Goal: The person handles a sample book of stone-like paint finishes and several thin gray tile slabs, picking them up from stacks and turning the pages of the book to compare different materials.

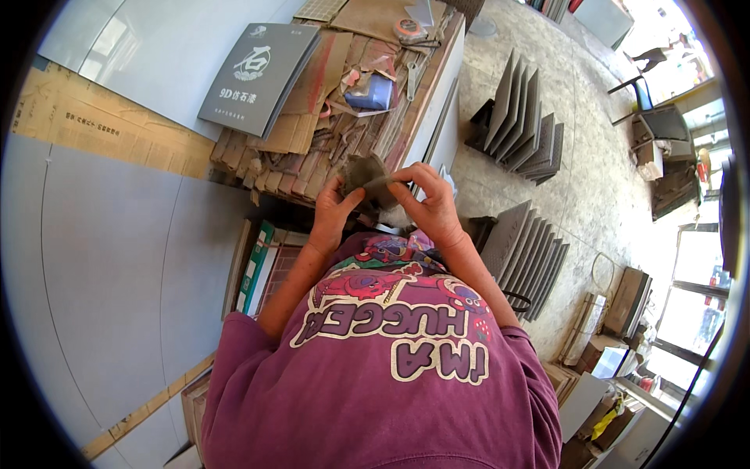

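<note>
Both my hands are raised in front of my chest, at the near edge of a wood-strip bench (312,170). Between them is a thin grey-brown piece with uneven edges (366,170), whose kind I cannot make out. My left hand (333,207) pinches its left side, thumb on top. My right hand (430,199) grips its right edge between thumb and bent fingers. A paler grey patch shows just below the piece, partly hidden by my right hand.
On the bench lie a dark grey booklet (258,74), cardboard (293,133), a blue item in clear plastic (370,92), an orange tape roll (408,30) and a metal tool (412,80). Racks of grey panels (516,117) stand on the floor at right. Large pale panels (109,258) are at left.
</note>
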`<state>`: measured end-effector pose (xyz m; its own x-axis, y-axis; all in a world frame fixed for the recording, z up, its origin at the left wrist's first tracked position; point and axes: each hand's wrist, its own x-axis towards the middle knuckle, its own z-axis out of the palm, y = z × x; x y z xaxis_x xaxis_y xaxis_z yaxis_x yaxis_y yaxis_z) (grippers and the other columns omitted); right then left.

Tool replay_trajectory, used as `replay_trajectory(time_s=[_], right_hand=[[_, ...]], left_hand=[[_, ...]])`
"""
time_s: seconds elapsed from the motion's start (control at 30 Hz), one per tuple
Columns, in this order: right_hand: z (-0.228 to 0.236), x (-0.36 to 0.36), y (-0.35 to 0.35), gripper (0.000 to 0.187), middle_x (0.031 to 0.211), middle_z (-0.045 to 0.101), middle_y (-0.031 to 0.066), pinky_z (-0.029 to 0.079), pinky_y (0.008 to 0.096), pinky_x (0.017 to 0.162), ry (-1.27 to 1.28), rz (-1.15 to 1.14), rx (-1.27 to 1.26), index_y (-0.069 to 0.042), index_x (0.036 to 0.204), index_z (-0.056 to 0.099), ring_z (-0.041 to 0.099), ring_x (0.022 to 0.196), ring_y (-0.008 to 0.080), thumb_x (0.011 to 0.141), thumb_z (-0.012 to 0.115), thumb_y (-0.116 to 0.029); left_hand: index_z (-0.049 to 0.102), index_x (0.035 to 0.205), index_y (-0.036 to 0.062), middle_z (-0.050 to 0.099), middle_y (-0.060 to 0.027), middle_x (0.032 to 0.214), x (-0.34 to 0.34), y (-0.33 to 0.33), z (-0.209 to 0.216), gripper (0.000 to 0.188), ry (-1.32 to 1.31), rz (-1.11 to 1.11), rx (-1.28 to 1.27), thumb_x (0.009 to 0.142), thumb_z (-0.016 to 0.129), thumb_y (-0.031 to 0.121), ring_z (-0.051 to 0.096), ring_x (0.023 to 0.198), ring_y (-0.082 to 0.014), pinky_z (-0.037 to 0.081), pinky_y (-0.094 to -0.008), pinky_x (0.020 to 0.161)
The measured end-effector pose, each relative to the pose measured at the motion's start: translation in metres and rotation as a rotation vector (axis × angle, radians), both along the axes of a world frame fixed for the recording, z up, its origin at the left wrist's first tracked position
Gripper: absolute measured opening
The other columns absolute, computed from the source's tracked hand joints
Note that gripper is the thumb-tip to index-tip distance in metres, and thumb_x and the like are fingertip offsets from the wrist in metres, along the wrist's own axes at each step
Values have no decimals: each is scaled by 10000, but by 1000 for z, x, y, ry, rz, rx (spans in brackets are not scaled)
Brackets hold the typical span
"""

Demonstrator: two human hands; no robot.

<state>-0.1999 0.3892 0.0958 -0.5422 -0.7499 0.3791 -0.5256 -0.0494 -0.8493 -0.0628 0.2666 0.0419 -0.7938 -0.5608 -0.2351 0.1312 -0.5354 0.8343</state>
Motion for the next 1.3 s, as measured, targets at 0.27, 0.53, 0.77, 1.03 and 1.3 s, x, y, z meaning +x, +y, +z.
replay_trajectory(time_s=[0.27, 0.53, 0.77, 1.03, 1.3], right_hand=[[8, -7, 11, 133, 720, 562, 52, 426, 298, 587, 12, -84, 2, -60, 803, 610, 532, 672, 208, 705, 699, -44], [11, -13, 26, 131, 722, 575, 44, 433, 278, 600, -11, -90, -4, -58, 784, 644, 543, 669, 187, 682, 727, -61], [9, -20, 45, 105, 745, 589, 28, 429, 257, 675, -277, -36, -15, -35, 794, 654, 545, 722, 135, 722, 719, -73], [0, -26, 68, 85, 788, 573, 24, 417, 263, 705, -355, 95, -64, -32, 806, 633, 527, 759, 131, 765, 690, -80], [-4, -23, 86, 64, 782, 588, 54, 452, 284, 664, -289, 64, 29, -52, 827, 639, 566, 752, 177, 770, 665, -64]], left_hand=[[522, 1102, -9, 598, -57, 1037, -1, -5, 1, 276, 51, 102, -98, 828, 502, -25, 567, 926, -130, 435, -257, 832], [555, 1057, 10, 606, -68, 1026, -2, 1, 11, 288, 98, 78, 13, 800, 450, -63, 575, 950, -163, 437, -291, 864], [553, 1065, 17, 602, -81, 1033, -9, 4, 14, 284, 177, 51, 90, 806, 442, -23, 575, 927, -166, 441, -290, 859], [499, 1219, 58, 560, -47, 1111, -18, 32, 29, 398, -57, -194, -92, 862, 597, 204, 517, 1018, -142, 372, -255, 919], [585, 960, 62, 564, -63, 1098, -42, 51, 29, 168, -30, -409, -768, 817, 647, 125, 490, 1087, -180, 348, -305, 951]])
